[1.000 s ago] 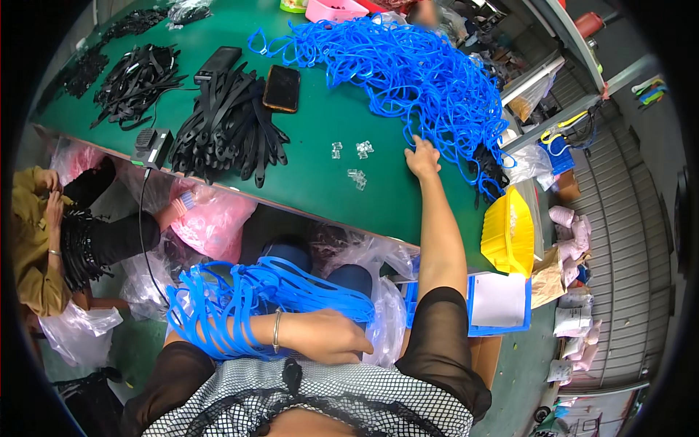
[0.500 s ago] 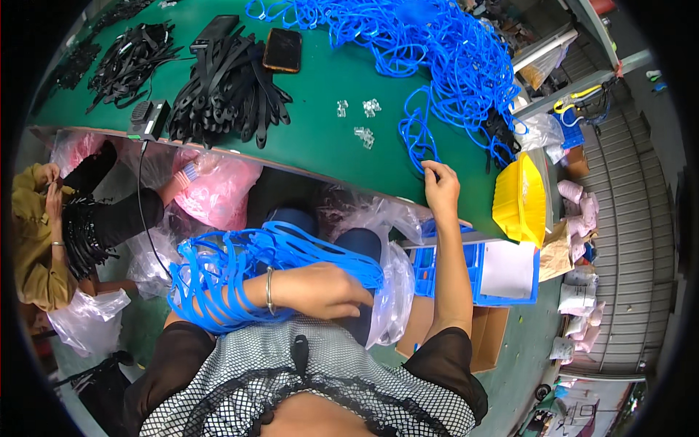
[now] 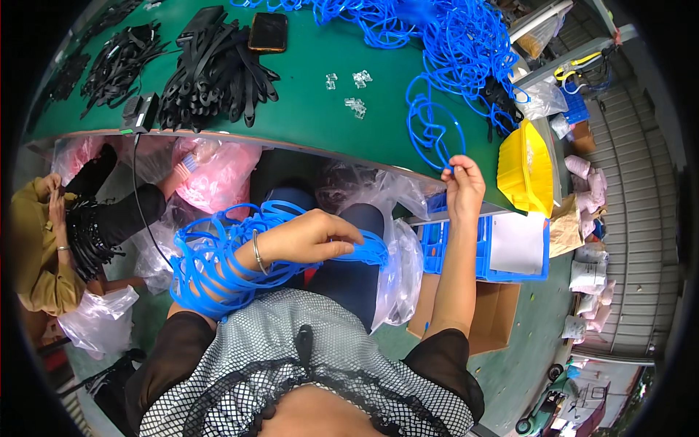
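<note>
My right hand (image 3: 464, 191) is closed in a pinch on a thin blue cord (image 3: 437, 142), at the front edge of the green table. The cord's loops spread on the tabletop above the fingers, close to a large tangled heap of blue cords (image 3: 466, 54). Many blue loops (image 3: 211, 258) hang around my left forearm, and some lie across my lap. My left hand (image 3: 313, 237), with a bangle at the wrist, rests over the loops at my lap. Its thumb and fingers are apart, and nothing shows between them.
Bundles of black straps (image 3: 215, 80), a phone (image 3: 268, 33) and small clear plastic pieces (image 3: 355, 107) lie on the green table (image 3: 313, 135). A yellow bin (image 3: 526, 167) stands right of my hand, above a blue crate (image 3: 455, 251). Another person (image 3: 47, 247) sits at left.
My right hand has moved slightly right, drawing the pinched cord with it, and its loops have spread wider. My left hand has shifted up a little over the loops.
</note>
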Motion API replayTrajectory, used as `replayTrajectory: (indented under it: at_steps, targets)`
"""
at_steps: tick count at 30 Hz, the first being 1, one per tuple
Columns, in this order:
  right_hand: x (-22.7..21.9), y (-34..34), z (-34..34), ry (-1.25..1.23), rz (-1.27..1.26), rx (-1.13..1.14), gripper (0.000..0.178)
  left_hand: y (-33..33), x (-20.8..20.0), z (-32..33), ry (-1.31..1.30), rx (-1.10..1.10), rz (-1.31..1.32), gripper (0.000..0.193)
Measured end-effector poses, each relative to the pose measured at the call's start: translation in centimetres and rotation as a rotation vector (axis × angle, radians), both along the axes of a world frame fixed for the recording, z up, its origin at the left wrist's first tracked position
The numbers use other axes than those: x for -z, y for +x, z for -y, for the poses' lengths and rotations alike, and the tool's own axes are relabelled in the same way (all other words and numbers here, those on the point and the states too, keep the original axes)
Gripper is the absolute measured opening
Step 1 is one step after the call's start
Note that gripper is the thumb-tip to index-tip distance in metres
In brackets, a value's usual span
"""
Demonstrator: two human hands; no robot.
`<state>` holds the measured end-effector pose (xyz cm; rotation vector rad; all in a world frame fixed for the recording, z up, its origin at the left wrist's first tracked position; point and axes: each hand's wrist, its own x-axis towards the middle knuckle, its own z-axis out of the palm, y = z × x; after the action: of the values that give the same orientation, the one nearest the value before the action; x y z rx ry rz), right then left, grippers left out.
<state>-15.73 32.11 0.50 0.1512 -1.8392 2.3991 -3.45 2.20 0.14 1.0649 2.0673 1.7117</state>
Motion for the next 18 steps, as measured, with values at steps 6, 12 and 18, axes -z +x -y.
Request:
replayTrajectory:
  at_steps: [6,12,18]
  targets:
    - [-0.9,-0.8,0.3,-0.089,-0.047,-0.011,0.014,0.4,-0.1,-0.5,-0.024,-0.009,0.111,0.025]
    - [-2.3,4.4,2.5,0.112,-0.236,-0.137,0.009,0.4,-0.4,-0.4,0.135,-0.547,-0.207,0.02]
    - [-3.3,12.0,8.0,0.679,-0.408,-0.413,0.018,1.1,-5.6,-0.5,-0.253,-0.532,-0.739,0.038]
